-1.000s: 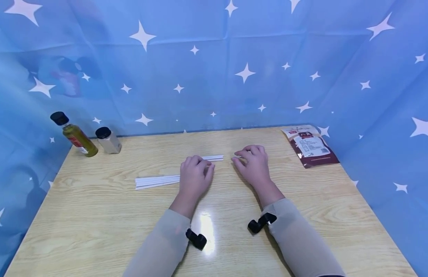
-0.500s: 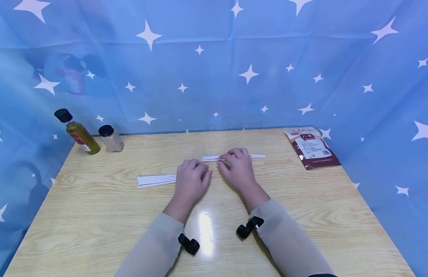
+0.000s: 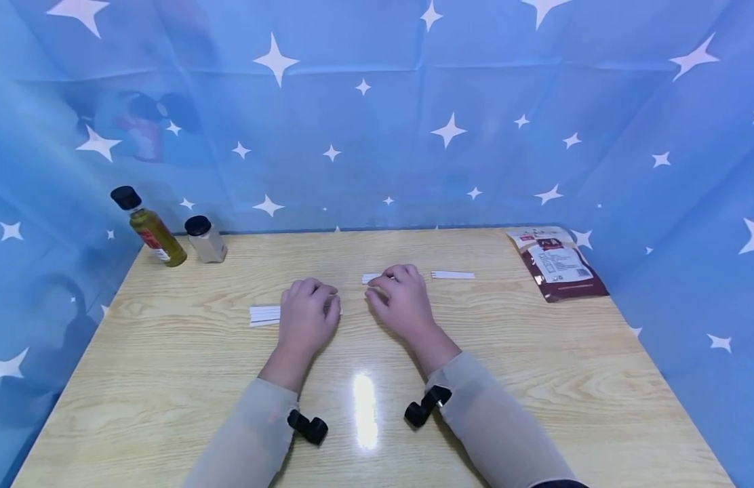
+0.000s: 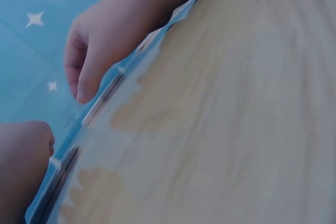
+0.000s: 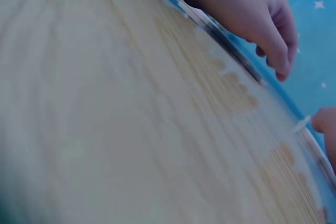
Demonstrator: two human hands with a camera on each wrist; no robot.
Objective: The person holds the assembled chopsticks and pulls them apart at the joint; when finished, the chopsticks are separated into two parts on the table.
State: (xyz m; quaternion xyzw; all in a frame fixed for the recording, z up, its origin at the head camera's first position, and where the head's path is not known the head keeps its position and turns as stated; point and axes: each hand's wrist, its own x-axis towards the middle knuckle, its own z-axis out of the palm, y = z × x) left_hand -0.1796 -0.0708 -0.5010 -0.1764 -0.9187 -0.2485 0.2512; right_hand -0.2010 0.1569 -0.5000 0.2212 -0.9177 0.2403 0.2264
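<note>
My left hand (image 3: 308, 315) hovers over the right part of a bundle of thin white sticks (image 3: 264, 316), which covers most of that bundle. Its fingers bend loosely, and nothing shows between them. Farther back, my right hand (image 3: 401, 298) hangs above a second group of white sticks (image 3: 368, 278), with its fingertips close to their left end. In the left wrist view the bent right fingers (image 4: 86, 85) stand a little above the sticks (image 4: 105, 100) and hold nothing visible. A third short group of white sticks (image 3: 453, 275) lies on the table just right of that hand.
A bottle of green-yellow oil (image 3: 157, 237) and a black-lidded jar (image 3: 207, 242) stand at the back left. A brown and white pouch (image 3: 559, 264) lies at the back right. The wood-grain table (image 3: 169, 379) meets a blue star-patterned curtain (image 3: 377, 135) behind.
My left hand has moved left, from beside the middle sticks to over the left bundle. My right hand has also moved left, uncovering the right group. The sticks appear to stay put.
</note>
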